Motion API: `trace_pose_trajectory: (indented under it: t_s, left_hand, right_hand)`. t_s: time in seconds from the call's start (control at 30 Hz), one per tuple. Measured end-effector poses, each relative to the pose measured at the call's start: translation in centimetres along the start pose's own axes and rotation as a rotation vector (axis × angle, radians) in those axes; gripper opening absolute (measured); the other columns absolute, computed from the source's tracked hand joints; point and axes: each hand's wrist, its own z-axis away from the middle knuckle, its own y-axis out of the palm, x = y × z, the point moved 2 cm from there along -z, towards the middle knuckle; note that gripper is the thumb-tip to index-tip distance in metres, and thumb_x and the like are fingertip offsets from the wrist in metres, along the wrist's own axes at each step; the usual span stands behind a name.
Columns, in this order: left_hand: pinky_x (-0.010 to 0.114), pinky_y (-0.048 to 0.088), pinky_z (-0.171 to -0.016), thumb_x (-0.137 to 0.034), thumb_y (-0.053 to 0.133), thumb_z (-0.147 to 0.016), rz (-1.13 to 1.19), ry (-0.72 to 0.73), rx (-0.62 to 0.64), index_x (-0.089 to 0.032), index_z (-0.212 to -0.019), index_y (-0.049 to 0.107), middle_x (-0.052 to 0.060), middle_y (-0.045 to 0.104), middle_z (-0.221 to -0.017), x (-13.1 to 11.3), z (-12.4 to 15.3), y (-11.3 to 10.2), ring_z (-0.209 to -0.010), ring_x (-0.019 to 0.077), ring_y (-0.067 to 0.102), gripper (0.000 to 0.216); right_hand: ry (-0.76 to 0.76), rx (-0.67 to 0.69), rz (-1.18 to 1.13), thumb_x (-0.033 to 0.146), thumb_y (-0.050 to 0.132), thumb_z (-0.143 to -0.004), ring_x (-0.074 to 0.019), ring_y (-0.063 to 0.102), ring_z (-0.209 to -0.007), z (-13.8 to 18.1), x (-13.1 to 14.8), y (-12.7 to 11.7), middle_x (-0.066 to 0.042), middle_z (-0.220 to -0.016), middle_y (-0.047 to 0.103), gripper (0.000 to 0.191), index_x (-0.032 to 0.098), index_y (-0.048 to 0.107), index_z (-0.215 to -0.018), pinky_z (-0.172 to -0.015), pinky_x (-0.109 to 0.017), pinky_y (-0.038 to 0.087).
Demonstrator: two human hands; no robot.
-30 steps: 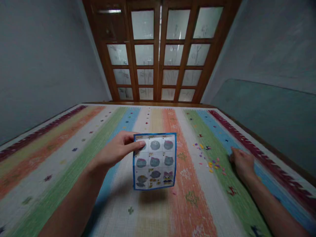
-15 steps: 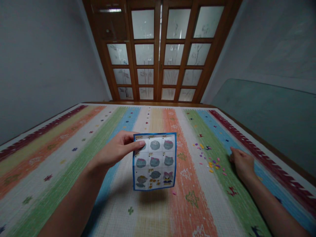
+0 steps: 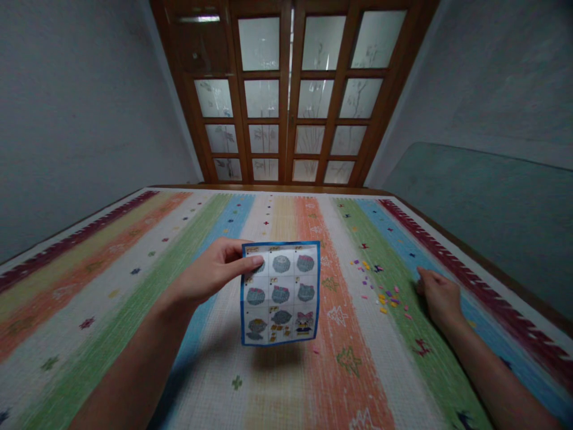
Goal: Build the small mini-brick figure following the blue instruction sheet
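A: Which step is in hand?

B: Consulting the sheet, as judged. The bare left hand (image 3: 215,269), left of centre, pinches the upper left corner of a blue-bordered, picture-printed paper sheet (image 3: 281,295), raised at frame centre. Small pink, yellow and purple pieces (image 3: 381,298) lie right of centre. The bare right hand (image 3: 441,297), further right, is curled; whether its fingertips meet cannot be told.

A: Next move and clearance?

B: Picking a piece would call for a fine fingertip grip. The multicoloured striped cloth (image 3: 215,379) offers room at lower left; its maroon band (image 3: 474,285) runs just beside the right hand
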Motion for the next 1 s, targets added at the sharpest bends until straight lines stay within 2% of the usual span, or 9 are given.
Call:
trace_pose_trajectory:
  t_s: [0.37, 0.43, 0.6, 0.73, 0.9, 1.0]
  left_hand:
    - [0.018, 0.039, -0.049, -0.035, 0.063, -0.076, 0.01, 0.019, -0.002, -0.011, -0.061, 0.059, 0.0, 0.055, -0.057, 0.0, -0.1, -0.1, -0.053, 0.0083, 0.049, 0.029]
    - [0.019, 0.041, -0.05, -0.036, 0.064, -0.074, 0.01, 0.008, -0.046, -0.011, -0.061, 0.06, 0.0, 0.057, -0.058, 0.3, -0.1, -0.8, -0.054, 0.0093, 0.051, 0.028]
    - [0.02, 0.043, -0.05, -0.036, 0.069, -0.069, -0.009, -0.028, -0.261, -0.013, -0.06, 0.061, 0.001, 0.061, -0.056, 0.5, 0.1, -3.0, -0.053, 0.0115, 0.054, 0.026]
    - [0.021, 0.044, -0.051, -0.036, 0.069, -0.067, -0.027, -0.025, -0.285, -0.014, -0.06, 0.063, 0.002, 0.063, -0.057, 0.1, 0.3, -3.3, -0.055, 0.0126, 0.055, 0.024]
    - [0.022, 0.044, -0.05, -0.037, 0.069, -0.067, -0.033, -0.045, -0.27, -0.012, -0.061, 0.062, 0.002, 0.062, -0.057, 0.4, 0.1, -3.1, -0.053, 0.0122, 0.054, 0.026]
    - [0.023, 0.045, -0.052, -0.038, 0.068, -0.068, -0.051, -0.057, -0.254, -0.011, -0.063, 0.064, 0.003, 0.062, -0.058, 0.5, 0.0, -3.0, -0.055, 0.0131, 0.055, 0.027]
  right_hand:
    - [-0.019, -0.005, 0.006, 0.05, 0.051, -0.062, -0.011, 0.031, -0.042, -0.6, -1.0, 0.1, 0.006, -0.038, 0.035, 0.034, 0.02, 0.043, -0.048, -0.045, -0.027, 0.027]
    - [-0.024, -0.005, 0.016, 0.05, 0.051, -0.063, -0.0113, 0.032, -0.042, -0.5, -0.9, 0.1, 0.006, -0.038, 0.035, 0.033, 0.02, 0.043, -0.049, -0.045, -0.027, 0.027]
    - [-0.06, 0.016, 0.042, 0.045, 0.05, -0.065, -0.0116, 0.032, -0.043, -0.2, -0.5, 0.2, 0.005, -0.04, 0.034, 0.032, 0.021, 0.039, -0.048, -0.046, -0.027, 0.027]
    - [-0.101, 0.038, 0.068, 0.044, 0.051, -0.065, -0.011, 0.03, -0.045, 0.0, -0.2, 0.3, 0.005, -0.042, 0.031, 0.033, 0.022, 0.035, -0.046, -0.048, -0.027, 0.026]
    - [-0.214, 0.038, 0.14, 0.045, 0.046, -0.066, -0.0111, 0.03, -0.047, 0.2, 0.2, 0.3, 0.006, -0.043, 0.028, 0.036, 0.022, 0.032, -0.043, -0.049, -0.027, 0.026]
    - [-0.335, 0.134, 0.189, 0.046, 0.045, -0.068, -0.0125, 0.036, -0.047, 0.7, 1.1, 1.0, 0.005, -0.044, 0.035, 0.034, 0.022, 0.04, -0.046, -0.05, -0.027, 0.031]
